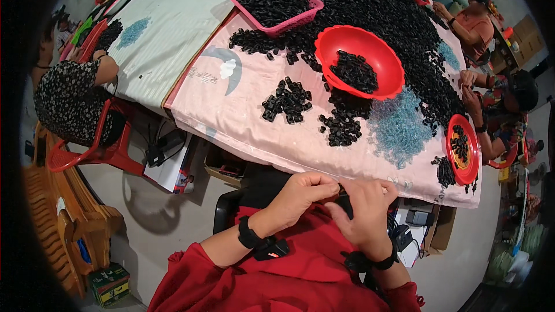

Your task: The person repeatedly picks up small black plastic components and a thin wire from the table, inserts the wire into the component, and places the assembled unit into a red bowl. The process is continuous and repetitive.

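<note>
Small dark piece (341,190) at the fingertips, over the lap by the pink table cover (248,118)
Left hand (304,196) pinches, apparently on it; right hand (365,207) is half open, its hold unclear. A loosened pinch could drop it. Printing on the cover is too small to read.

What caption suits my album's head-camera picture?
Bare left hand and right hand, close together beside a pink cloth-covered table heaped with small, glossy black pieces.

Bright centre; black corners (edges bowed)
</note>
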The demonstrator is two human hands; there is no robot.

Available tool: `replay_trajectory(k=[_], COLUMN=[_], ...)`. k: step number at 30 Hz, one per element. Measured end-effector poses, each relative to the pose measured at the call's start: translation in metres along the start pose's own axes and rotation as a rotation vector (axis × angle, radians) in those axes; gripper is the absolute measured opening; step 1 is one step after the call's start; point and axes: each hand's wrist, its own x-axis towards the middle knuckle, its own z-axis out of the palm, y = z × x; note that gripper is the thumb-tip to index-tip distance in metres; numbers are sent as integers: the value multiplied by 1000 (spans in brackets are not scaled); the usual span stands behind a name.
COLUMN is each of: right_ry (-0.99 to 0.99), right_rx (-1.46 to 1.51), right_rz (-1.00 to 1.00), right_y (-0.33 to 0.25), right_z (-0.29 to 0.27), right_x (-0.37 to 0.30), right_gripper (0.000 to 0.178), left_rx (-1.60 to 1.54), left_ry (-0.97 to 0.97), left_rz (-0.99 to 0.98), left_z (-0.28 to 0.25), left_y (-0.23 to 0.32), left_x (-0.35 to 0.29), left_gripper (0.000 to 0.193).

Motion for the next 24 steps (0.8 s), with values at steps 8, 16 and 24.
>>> replay_trajectory(k=[8,16,24], right_ry=[33,36,26], right_rx=[-185,-216,-217], right_rz=[-74,-102,-134], right_y=[7,5,9], right_z=[6,6,8], right_x=[-3,0,-3], right_gripper=[51,48,43], left_rx=[-20,-21,14], left_ry=[-23,-43,-27], left_rz=[-56,-46,-192], left_z=[2,-3,-1], left_y=[2,-4,6], left_x=[3,7,1], left_gripper=[22,20,23])
